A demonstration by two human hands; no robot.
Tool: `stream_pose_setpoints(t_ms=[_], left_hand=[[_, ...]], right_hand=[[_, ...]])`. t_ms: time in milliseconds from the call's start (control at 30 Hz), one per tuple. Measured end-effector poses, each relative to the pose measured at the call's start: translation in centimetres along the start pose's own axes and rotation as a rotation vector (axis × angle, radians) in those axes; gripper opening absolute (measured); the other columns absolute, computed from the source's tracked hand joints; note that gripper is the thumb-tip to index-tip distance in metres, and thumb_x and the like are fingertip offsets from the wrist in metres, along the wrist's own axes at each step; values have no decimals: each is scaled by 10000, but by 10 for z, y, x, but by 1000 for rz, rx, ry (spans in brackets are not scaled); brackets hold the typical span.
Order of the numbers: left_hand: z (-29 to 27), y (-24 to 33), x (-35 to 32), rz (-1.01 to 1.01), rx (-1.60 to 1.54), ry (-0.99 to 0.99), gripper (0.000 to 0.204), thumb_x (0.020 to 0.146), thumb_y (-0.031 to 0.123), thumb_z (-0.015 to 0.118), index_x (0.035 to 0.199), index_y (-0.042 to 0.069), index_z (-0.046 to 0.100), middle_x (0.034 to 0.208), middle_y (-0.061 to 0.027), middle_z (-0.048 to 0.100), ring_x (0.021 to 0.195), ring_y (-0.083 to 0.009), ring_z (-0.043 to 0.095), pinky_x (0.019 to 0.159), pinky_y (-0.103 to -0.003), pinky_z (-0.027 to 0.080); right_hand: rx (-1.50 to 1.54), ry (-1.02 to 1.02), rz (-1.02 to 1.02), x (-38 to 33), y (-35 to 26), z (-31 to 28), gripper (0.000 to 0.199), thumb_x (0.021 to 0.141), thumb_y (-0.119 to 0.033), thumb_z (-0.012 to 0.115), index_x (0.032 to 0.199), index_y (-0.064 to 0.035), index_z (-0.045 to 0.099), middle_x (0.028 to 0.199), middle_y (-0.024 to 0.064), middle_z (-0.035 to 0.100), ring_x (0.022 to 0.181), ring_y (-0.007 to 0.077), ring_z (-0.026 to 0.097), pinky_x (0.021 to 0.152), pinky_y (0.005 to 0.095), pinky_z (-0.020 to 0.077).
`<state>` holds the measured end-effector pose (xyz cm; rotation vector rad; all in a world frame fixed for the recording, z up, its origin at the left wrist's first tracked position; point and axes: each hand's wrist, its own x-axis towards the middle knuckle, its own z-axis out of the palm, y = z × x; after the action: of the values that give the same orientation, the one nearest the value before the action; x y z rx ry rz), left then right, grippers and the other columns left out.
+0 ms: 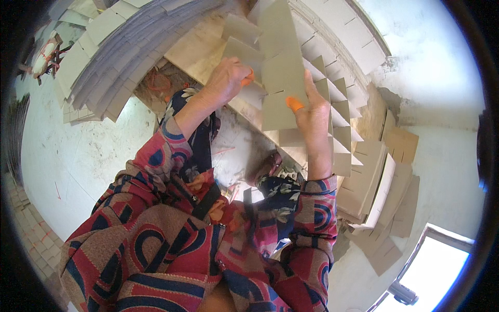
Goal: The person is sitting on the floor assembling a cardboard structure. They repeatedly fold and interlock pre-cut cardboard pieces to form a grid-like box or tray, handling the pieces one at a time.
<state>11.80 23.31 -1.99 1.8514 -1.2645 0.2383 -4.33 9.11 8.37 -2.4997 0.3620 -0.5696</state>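
Far left of the cardboard strip (278, 78): fanned stack of grey slotted strips (112, 57), spread across the pale floor (67, 151). Nearer the strip, left hand (226, 78), orange-tipped finger at the strip's left edge, fingers curled in a closed grip, apparently on a neighbouring cross piece rather than the strip itself; hard to tell, contact hidden. Centre: the cardboard strip, tall, grey, slotted, upright and slightly tilted, set into the cardboard divider grid (332, 114). Just right of the strip's lower half: right hand (312, 117), thumb with orange tip pressed flat on the strip's face, fingers behind, grip closed on the strip. Further right of the strip: pile of brown and white flat sheets (382, 187) on the floor. Below the strip: red, patterned sleeves (156, 171).
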Motion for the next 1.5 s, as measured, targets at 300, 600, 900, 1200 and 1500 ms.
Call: stream_pose_setpoints(t_ms=[300, 600, 900, 1200, 1500], left_hand=[[-3, 12, 13, 44, -45, 21, 80, 688, 61, 687, 743, 46, 631, 702, -89, 629, 693, -266, 553, 626, -373, 436], [-7, 2, 7, 59, 3, 2, 329, 628, 94, 737, 915, 22, 593, 861, -105, 619, 830, -302, 549, 727, -380, 432], [0, 21, 50, 195, 57, -327, 931, 573, 98, 773, 1370, 1, 303, 1297, -142, 443, 1242, -307, 376, 1032, -408, 324], [62, -26, 110, 409, -2, -628, 590, 647, 242, 744, 1177, 71, 548, 1128, -108, 576, 1109, -310, 478, 933, -393, 373], [63, -25, 75, 359, 89, -609, 240, 736, 158, 673, 951, 53, 662, 759, -165, 590, 749, -333, 554, 674, -403, 424]], right_hand=[[-82, -223, -40, 4, 31, 43, 659, 746, 32, 568, 1354, 35, 315, 762, 264, 594, 664, 410, 596, 592, 424, 483], [-311, -430, 340, 10, -3, 32, 797, 807, -398, 648, 1357, 58, 295, 944, 274, 602, 827, 385, 610, 685, 443, 483], [-691, -43, 523, 36, 194, -38, 795, 825, -513, 560, 1365, 30, 347, 1274, 247, 498, 1186, 355, 483, 956, 479, 383], [-362, -273, 267, -36, 97, -1, 362, 814, -343, 628, 1041, -64, 592, 879, 210, 646, 828, 374, 623, 705, 420, 485], [-407, -35, 171, -55, 112, 5, 103, 721, -93, 581, 803, -56, 631, 786, 152, 644, 808, 310, 632, 696, 409, 488]])
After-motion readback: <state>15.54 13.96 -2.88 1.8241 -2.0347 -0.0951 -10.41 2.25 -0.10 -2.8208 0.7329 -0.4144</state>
